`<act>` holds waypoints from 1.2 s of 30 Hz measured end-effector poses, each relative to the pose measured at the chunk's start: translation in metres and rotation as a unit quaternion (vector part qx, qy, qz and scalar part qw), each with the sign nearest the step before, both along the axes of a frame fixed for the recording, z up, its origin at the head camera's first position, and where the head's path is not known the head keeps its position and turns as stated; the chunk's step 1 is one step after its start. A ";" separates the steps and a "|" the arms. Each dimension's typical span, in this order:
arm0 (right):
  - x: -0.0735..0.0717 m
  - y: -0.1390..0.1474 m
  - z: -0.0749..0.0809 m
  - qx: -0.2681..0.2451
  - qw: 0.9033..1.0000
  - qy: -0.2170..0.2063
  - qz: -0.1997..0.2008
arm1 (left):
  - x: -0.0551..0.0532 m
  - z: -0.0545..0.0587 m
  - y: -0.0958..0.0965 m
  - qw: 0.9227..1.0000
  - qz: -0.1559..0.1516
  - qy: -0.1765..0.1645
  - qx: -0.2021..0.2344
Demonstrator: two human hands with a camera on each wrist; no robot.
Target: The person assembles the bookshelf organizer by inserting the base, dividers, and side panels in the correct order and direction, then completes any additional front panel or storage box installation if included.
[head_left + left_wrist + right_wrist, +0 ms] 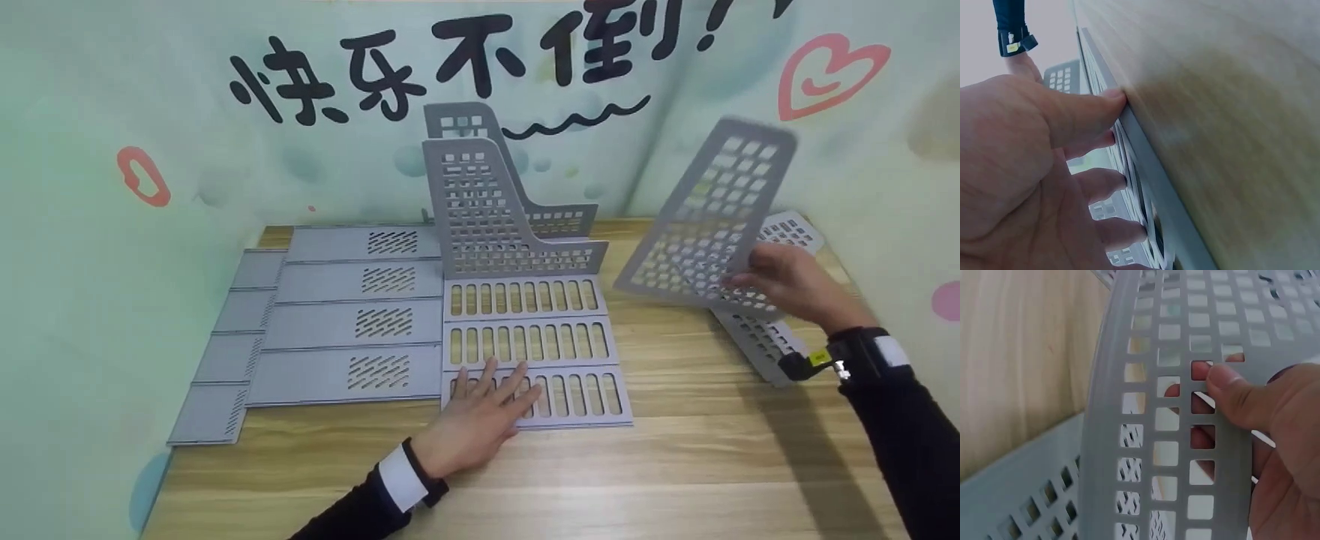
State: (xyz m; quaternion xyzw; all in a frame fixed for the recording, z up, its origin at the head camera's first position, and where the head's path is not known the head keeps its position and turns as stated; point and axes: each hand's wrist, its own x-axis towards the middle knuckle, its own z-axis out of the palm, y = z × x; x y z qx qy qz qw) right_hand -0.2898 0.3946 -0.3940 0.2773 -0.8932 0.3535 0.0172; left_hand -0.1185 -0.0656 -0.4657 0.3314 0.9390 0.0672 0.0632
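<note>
My left hand [476,420] lies with spread fingers on the nearest grey slotted panel [581,396], its thumb at the panel's front edge in the left wrist view. The right hand [799,281] pinches a grey side panel [712,202] with square holes between thumb and fingers, raised and tilted over the right of the table. In the right wrist view the thumb [1235,396] presses one face, and fingers show through the holes behind. Two similar side panels [480,202] stand upright at the back of the slotted row, one behind the other.
Grey panels with slanted slots [322,326] lie in a row on the left, with smaller grey panels [210,356] beside them. Another perforated panel [757,349] lies under the right hand. A printed cloth [360,172] hangs behind the wooden table [600,480].
</note>
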 end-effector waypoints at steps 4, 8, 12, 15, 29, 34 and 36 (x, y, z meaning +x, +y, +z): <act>0.003 -0.017 -0.005 0.026 0.997 0.057 0.048 | 0.001 0.001 -0.003 1.000 -0.002 0.007 0.005; 0.007 -0.024 -0.008 0.050 0.994 0.078 0.050 | 0.002 0.001 -0.005 1.000 -0.003 0.006 0.007; 0.010 -0.026 -0.007 0.052 0.995 0.070 0.050 | 0.001 0.000 -0.006 1.000 -0.001 -0.003 0.009; 0.010 -0.027 -0.006 0.052 0.995 0.070 0.054 | 0.000 0.000 -0.006 1.000 0.005 -0.011 0.014; 0.012 -0.032 -0.003 0.100 0.988 0.110 0.043 | -0.002 0.000 -0.005 1.000 0.011 -0.026 0.012; 0.011 -0.036 -0.005 0.092 0.989 0.103 0.049 | -0.002 0.001 -0.005 0.999 0.011 -0.030 0.010; 0.011 -0.042 -0.005 0.090 0.990 0.098 0.049 | -0.002 0.001 -0.005 0.999 0.011 -0.032 0.009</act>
